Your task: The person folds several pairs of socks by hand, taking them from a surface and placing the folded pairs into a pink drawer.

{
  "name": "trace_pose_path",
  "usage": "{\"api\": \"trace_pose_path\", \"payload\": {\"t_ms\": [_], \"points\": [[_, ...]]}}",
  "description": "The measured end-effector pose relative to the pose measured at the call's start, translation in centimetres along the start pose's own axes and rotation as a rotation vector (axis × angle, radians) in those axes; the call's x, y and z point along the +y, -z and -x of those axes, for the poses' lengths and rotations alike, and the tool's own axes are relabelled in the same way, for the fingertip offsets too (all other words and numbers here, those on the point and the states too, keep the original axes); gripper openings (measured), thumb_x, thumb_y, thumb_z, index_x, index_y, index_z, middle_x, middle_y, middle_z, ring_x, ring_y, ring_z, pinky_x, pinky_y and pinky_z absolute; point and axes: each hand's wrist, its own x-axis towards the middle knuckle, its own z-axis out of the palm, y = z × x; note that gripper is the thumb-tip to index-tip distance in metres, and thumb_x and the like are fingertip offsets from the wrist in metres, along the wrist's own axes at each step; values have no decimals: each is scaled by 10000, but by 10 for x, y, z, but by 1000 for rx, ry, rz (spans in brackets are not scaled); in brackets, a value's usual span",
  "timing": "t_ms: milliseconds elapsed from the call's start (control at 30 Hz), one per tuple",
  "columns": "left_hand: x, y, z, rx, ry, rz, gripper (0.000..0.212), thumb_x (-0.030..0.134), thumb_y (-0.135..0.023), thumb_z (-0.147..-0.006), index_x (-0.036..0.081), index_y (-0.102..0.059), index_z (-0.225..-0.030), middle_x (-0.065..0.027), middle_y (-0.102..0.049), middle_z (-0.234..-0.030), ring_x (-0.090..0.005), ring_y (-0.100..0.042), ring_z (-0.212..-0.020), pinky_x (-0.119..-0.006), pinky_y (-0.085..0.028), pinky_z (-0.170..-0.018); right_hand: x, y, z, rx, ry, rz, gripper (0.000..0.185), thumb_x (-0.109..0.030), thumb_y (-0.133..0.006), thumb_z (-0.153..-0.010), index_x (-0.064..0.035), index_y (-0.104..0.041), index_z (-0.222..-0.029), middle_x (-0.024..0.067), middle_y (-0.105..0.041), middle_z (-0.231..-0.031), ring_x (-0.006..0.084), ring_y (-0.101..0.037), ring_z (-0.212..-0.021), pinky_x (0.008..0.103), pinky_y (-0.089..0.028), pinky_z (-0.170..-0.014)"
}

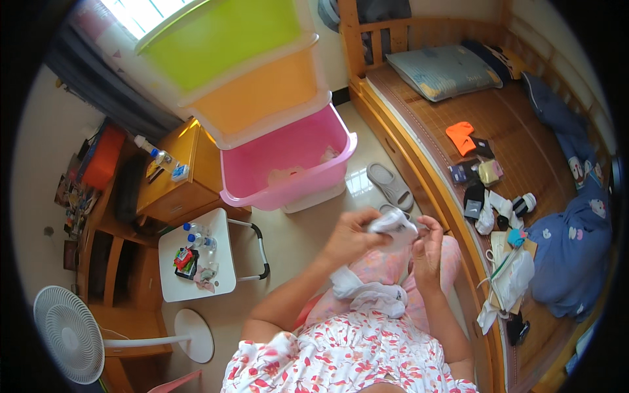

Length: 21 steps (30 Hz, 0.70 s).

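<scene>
Above my knees, my left hand (pixel 355 235) grips a bunched white sock (pixel 393 227) with a dark mark on it. Close to the sock's right side is my right hand (pixel 428 250), its fingers bent and partly spread; whether its fingertips touch the fabric cannot be told. More white socks (pixel 376 297) lie in a loose heap on my lap, over pink patterned trousers. On the bed to the right lie an orange sock (pixel 461 137), several black and white socks (pixel 496 209) and small packets (pixel 490 172).
A pink storage bin (pixel 290 172) stands ahead, under orange and green ones. Grey slippers (pixel 390 185) lie on the floor by the wooden bed frame (pixel 417 157). At left are a white folding table (pixel 169 250) holding bottles, and a white fan (pixel 71 334). A blue quilt (pixel 565 260) covers part of the bed.
</scene>
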Motion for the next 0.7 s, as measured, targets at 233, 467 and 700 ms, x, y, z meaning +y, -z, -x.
{"api": "trace_pose_path", "payload": {"t_ms": [233,467,700], "points": [[85,116,-28,664,-387,-435,202,-34,-615,-678,-3,-622,-877,-29,-610,-741,-88,-541,-680,-250,-440,-598,17,55,8,314,-388,70,89,-42,-510,-761,-2,-528,-839,46,-553,-681,97,-509,-540,217,-438,-492],[53,211,-75,370,262,-1119,254,36,-605,-631,0,-618,-882,-194,-597,-769,-276,-593,-690,-352,-465,-611,37,79,24,386,-492,-2,66,-31,-511,-741,-10,-527,-802,64,-565,-668,104,-527,-517,218,-447,-462],[5,226,-105,208,61,-1598,160,58,-550,-659,4,-613,-796,-230,-577,-824,-386,-563,-762,-416,-463,-657,49,75,28,301,-506,104,80,-22,-513,-740,1,-538,-813,79,-577,-679,108,-535,-509,218,-450,-447]]}}
